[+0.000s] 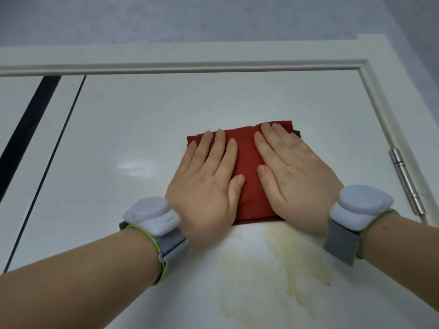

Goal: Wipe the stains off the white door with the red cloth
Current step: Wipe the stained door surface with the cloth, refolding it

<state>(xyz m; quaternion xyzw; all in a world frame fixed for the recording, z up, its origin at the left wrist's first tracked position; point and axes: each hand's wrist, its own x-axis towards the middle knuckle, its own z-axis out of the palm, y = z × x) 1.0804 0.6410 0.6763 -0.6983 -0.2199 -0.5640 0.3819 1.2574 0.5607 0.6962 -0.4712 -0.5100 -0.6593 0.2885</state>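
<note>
Red cloth point(247, 165) lies folded flat against the white door point(133, 129), left of the hinge point(406, 181) and well apart from it; both hands press on it. The left hand point(204, 181) is spread wide, fingers straight, palm down on the cloth's left half; the right hand point(292, 169) is just as flat on the half nearer the hinge; neither one curls round or pinches the fabric.

The yellowish stain point(292, 262) spreads below and to the left of the hinge, starting right at the cloth's lower edge; it looks unwiped so far, so most of the job seems to lie ahead.

Risks, as I judge them: flat palms hold the cloth only by pressure, so on a glossy panel the folded layers may slide apart or bunch during a stroke, and bare fingers would then drag through the mess; a downward sweep may smear the yellow patch wider rather than lift it, above all if the same face of the cloth is reused; hard pushing could swing the door about the hinge, though I cannot tell whether it is latched; the wrist bands point(152, 216) could scrape the panel if the forearms drop.

No container shows anywhere around the hinge; no bucket, bottle or bowl, so nothing is held in one.
</note>
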